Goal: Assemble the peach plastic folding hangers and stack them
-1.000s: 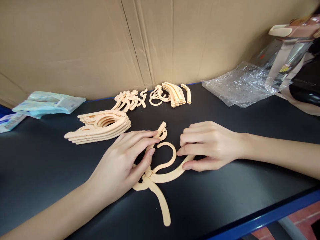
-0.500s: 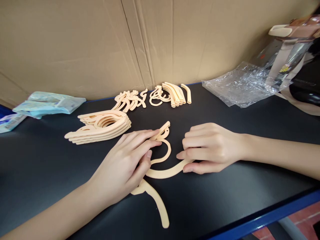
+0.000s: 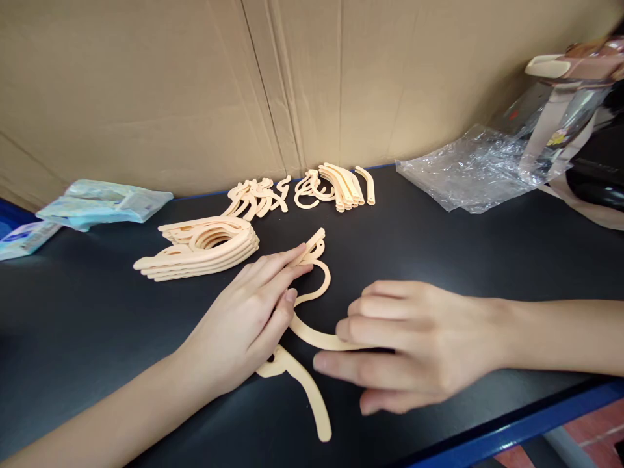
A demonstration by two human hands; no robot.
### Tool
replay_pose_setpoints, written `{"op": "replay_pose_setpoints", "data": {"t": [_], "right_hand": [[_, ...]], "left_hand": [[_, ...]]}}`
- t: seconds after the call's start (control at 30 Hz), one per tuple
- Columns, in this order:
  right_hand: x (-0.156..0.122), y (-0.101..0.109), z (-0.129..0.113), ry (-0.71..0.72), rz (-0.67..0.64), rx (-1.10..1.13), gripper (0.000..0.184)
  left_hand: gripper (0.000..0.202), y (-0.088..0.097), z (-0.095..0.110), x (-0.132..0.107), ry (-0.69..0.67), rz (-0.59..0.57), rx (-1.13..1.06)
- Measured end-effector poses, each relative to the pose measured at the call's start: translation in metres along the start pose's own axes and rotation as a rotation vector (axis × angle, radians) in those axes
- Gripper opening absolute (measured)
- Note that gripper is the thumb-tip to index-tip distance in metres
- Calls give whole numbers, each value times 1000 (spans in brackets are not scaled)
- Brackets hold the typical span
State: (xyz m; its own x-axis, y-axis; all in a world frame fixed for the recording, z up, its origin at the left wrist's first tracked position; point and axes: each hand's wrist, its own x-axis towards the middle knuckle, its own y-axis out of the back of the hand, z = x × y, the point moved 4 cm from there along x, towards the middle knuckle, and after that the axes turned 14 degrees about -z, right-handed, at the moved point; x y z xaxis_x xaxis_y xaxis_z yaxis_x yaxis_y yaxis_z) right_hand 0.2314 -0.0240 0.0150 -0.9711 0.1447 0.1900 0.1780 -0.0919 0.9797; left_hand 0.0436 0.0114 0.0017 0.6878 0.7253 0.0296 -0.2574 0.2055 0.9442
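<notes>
A partly assembled cream folding clothes hanger lies on the black tabletop, its round hook [image 3: 327,281] curving out past my left fingers. My left hand [image 3: 248,312] is closed over its middle, which hides the joint. One hanger arm [image 3: 316,337] curves right and passes beneath the fingers of my right hand [image 3: 409,348]. That hand has its index finger stretched toward the other arm [image 3: 314,396], thumb apart, fingertips against the first arm. Beyond my left fingertips a narrow cream piece [image 3: 316,239] sticks up at a slant.
A stack of cream hanger bodies [image 3: 214,260] stands behind my left hand. Along the back lie loose hooks [image 3: 307,188], small curved pieces [image 3: 251,198] and hanger arms [image 3: 341,185]. A blue tissue pack [image 3: 102,201] is at left; clear plastic wrap [image 3: 472,169] and a bottle [image 3: 565,97] are at right.
My right hand has come down toward me, its thumb and index finger spreading apart. The right-hand hanger arm has swung slightly downward with it. My left hand stays nearly in place.
</notes>
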Motion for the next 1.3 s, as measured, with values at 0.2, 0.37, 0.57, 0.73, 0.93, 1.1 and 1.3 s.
{"op": "replay_pose_setpoints", "data": {"t": [0.2, 0.37, 0.57, 0.73, 0.93, 1.1, 1.3], "right_hand": [[2, -2, -14, 115, 27, 5, 47], [0, -3, -16, 168, -9, -4, 53], [-2, -1, -18, 205, 172, 22, 33], [-4, 2, -19, 196, 268, -58, 26], [-8, 5, -22, 153, 296, -103, 27], [-7, 8, -20, 123, 289, -162, 35], [-5, 8, -12, 50, 156, -136, 45]], "left_hand": [[41, 2, -1, 1, 25, 8, -56], [41, 2, -2, 0, 40, 7, -97], [40, 2, -4, 0, 62, 18, -127], [38, 2, -4, 3, 54, -18, -85], [36, 1, -4, 3, 45, -2, -49], [39, 1, -4, 3, 27, 6, -22], [43, 1, 0, 2, 0, -16, 62]]}}
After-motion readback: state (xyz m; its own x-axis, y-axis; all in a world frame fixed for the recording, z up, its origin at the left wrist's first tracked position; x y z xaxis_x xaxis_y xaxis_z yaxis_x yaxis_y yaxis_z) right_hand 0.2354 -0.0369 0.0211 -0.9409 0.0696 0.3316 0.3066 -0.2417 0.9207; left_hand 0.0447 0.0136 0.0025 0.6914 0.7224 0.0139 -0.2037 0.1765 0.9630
